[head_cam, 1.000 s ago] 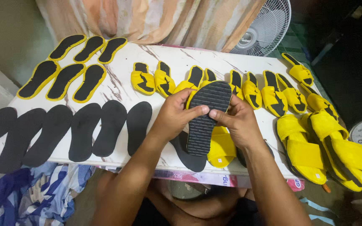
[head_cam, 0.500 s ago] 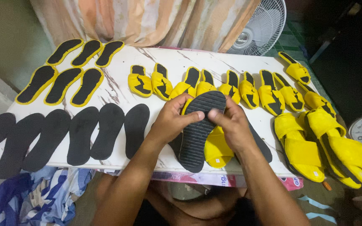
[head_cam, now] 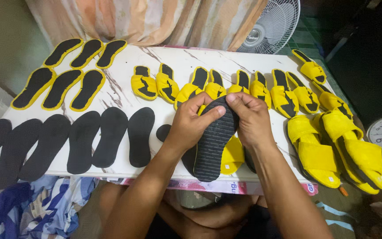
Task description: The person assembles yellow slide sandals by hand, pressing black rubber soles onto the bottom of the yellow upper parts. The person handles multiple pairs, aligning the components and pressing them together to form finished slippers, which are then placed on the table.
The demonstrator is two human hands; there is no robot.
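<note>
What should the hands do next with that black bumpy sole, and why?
Probably press the toe end down harder. Both the left hand and right hand pinch the ribbed black sole there, over the yellow slipper upper, so that edge seems to be getting seated.
</note>
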